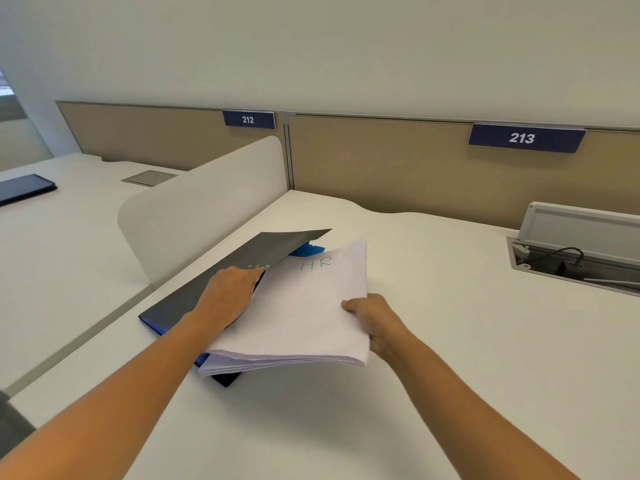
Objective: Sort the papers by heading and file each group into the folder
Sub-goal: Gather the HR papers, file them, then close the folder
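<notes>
Filing: left hand [227, 292] fingers curl round the raised folder cover [249, 252]; right hand [372, 320] fingers clamp the HR papers [304, 306], likely to slide beneath the left fingers next.

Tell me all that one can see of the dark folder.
The folder has a dark grey cover and blue inner parts, seen at its far end and near edge. It lies on the white desk beside the divider. The left hand holds its cover lifted; the papers, gripped by the right hand, lie partly inside it.
</notes>
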A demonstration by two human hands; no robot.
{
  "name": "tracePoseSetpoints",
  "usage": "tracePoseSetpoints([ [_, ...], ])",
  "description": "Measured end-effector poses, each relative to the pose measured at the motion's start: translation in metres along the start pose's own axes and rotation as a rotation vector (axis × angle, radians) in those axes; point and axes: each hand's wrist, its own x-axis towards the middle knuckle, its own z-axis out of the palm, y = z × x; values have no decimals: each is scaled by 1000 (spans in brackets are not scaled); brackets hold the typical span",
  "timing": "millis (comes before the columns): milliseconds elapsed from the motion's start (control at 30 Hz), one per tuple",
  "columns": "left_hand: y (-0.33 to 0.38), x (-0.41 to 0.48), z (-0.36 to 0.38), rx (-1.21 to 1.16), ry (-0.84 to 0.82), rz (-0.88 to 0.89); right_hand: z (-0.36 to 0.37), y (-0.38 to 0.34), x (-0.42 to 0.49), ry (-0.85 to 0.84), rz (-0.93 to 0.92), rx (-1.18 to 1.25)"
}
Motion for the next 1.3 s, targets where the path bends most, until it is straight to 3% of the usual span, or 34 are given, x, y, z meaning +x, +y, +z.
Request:
tracePoseSetpoints([
  [167, -1, 3, -5, -111, -40, 19, 23, 19, 12, 125, -86, -22],
  [333, -4, 3, -5, -142, -36, 4, 26, 17, 1, -289, -68, 78],
  [567, -1, 1, -6, -167, 0, -16, -39, 44, -6, -554, -223, -197],
  [633, -1, 0, -5, -170, 2, -17, -49, 49, -3, -512, -305, -283],
  [767, 2, -2, -4, -190, 16, -24, -49, 52, 15, -195, -606, -565],
  [900, 4, -3, -4, -191, 27, -36, -37, 50, 32, -102, -832, -888],
  [1067, 6, -4, -3, -137, 20, -31, -18, 42, 51, 271, -1403, -1351],
  [1133, 6, -5, 0, -88, 16, -22, -14, 39, 57, 226, -1501, -1447],
  [1300, 7, -4, 5, 193, -85, 12, -6, 36, 58, 42, -1472, -1484],
])
